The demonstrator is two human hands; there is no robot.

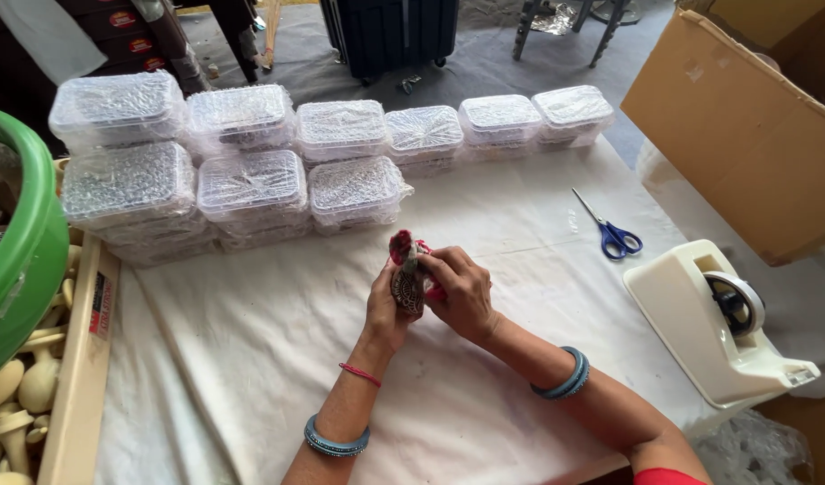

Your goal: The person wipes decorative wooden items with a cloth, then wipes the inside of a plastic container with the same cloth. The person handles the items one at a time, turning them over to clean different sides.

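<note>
Head view: left hand (387, 310) and right hand (462, 292) clamp fingers round a small carved wooden block with red cloth (407, 269), mid-wrapping; next needs a firm tuck.

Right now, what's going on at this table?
A person holds a small carved wooden piece with red wrapping in both hands, left hand underneath and right hand around its side, above the white cloth-covered table. Behind it stand clear lidded plastic boxes wrapped in film. Blue-handled scissors and a cream tape dispenser lie to the right.
</note>
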